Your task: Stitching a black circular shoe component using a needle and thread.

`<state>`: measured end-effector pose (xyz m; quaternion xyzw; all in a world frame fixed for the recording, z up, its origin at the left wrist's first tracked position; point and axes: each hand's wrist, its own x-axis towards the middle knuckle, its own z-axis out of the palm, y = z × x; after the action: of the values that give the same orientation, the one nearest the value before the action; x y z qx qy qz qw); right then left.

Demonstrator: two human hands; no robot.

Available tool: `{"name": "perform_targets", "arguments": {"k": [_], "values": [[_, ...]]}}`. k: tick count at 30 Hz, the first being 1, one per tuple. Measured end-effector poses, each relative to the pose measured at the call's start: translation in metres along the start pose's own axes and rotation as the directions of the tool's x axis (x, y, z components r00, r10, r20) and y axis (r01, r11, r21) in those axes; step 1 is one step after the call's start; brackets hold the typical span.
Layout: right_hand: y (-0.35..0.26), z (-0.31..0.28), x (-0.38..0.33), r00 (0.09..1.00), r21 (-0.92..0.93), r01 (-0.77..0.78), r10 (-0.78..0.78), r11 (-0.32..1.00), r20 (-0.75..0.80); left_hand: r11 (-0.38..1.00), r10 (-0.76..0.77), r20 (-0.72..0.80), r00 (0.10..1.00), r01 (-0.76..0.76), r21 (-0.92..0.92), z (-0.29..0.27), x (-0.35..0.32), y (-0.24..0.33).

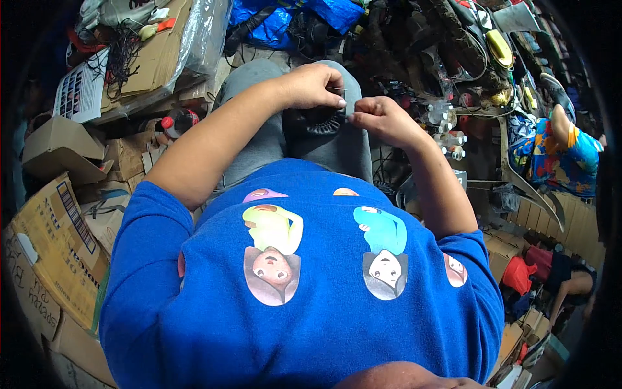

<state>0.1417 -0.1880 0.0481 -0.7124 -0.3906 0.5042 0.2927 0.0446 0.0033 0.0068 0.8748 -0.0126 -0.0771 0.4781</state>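
Left hand (317, 87) is arched over the lap, thumb and bent fingers facing each other; whether anything is gripped cannot be told, though a thin, straight, needle-like sliver (337, 89) is seen at the fingertips. Right hand (379, 121) is closed in a pinch just beside it; what is pinched is too small to tell. Below and between them a black, glossy object with a ridged, curved edge (322, 127) is lodged at the legs in grey cloth trousers (249, 159), probably so that it is steadied and both hands are left free. Farther out, clear plastic bottles with pale caps (448, 133) are clustered to the right, perhaps set aside; brown cardboard boxes (61, 150) are piled to the left, apparently as storage.
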Motion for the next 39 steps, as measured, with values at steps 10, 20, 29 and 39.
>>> {"name": "perform_targets", "arguments": {"k": [10,20,29,39], "values": [[-0.009,0.004,-0.034,0.942,-0.024,0.155,-0.155,0.988,-0.298,0.863,0.005,0.223,0.975,0.108,-0.494,-0.017,-0.001,-0.006],[-0.013,0.011,-0.013,0.931,-0.280,0.075,-0.168,0.957,-0.325,0.875,0.021,0.277,0.961,0.116,-0.470,-0.021,-0.004,-0.009],[-0.018,0.012,-0.007,0.920,-0.455,0.089,-0.248,0.886,-0.303,0.896,0.003,0.285,0.959,0.124,-0.426,-0.021,-0.003,-0.007],[-0.007,0.035,-0.013,0.863,-0.391,0.019,-0.213,0.920,-0.458,0.878,-0.017,0.305,0.952,0.160,-0.451,-0.021,0.001,-0.011]]}}
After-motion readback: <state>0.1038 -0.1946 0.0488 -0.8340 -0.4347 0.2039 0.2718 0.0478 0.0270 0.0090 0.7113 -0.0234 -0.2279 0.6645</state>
